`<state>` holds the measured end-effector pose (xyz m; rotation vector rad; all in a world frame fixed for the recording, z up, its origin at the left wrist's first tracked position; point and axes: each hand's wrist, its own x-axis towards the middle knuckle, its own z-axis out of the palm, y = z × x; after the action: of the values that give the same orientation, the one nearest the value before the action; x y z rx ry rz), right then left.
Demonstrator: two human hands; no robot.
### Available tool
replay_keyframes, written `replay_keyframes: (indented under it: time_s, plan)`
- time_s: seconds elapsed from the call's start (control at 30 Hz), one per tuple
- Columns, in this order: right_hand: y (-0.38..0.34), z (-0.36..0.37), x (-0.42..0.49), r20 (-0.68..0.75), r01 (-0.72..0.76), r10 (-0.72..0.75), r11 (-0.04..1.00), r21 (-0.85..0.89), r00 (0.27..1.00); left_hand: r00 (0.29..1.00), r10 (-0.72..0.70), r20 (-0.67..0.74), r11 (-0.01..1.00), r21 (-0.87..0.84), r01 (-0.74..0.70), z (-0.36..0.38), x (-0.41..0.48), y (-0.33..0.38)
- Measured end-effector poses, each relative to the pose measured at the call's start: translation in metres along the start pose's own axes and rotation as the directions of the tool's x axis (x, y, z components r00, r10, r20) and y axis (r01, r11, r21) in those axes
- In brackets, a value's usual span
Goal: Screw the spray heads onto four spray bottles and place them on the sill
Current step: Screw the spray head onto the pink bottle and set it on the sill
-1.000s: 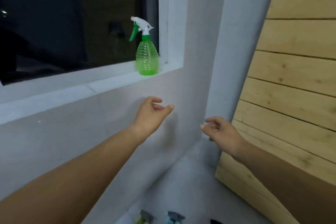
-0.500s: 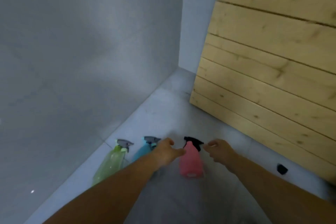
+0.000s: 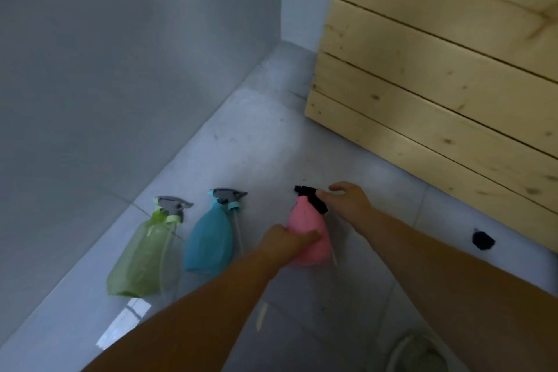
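Three spray bottles stand in a row on the pale floor by the wall. The pink bottle (image 3: pixel 308 229) is gripped around its body by my left hand (image 3: pixel 283 243). My right hand (image 3: pixel 347 202) pinches its black spray head (image 3: pixel 312 198) at the neck. To the left stands a blue bottle (image 3: pixel 210 238) with a grey spray head (image 3: pixel 228 196) resting loose at its neck. Furthest left is a light green bottle (image 3: pixel 142 260) with a grey spray head (image 3: pixel 173 205) sitting askew on top. The sill is out of view.
A grey wall (image 3: pixel 120 69) runs along the left. A slatted wooden panel (image 3: pixel 437 84) stands on the right. A small black object (image 3: pixel 483 239) lies on the floor tiles near the panel. My shoe (image 3: pixel 419 353) shows at the bottom right.
My view dropped from the sill, where a green bottle stands, down to the floor. Both hands reached down; the left now grips the pink bottle and the right has closed on its black head.
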<state>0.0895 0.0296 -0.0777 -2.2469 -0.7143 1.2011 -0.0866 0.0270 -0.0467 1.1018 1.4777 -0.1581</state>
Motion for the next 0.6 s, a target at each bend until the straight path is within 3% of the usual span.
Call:
replay_keyframes:
  time_s: [0.27,0.43,0.6]
  plan:
    - [-0.004,0.018,0.008,-0.018,0.072,-0.079,0.964,-0.254,0.997,0.998,-0.038,0.05,0.984,-0.17,0.046,-0.018,0.003,-0.025]
    - [-0.013,0.022,-0.003,0.0,0.056,-0.058,0.97,-0.236,0.998,0.995,-0.024,0.098,0.979,-0.197,0.044,-0.028,-0.007,-0.028]
    - [-0.034,0.004,-0.03,0.034,0.023,-0.02,0.995,-0.093,0.999,0.993,0.071,0.09,0.982,-0.182,-0.054,-0.047,-0.041,-0.015]
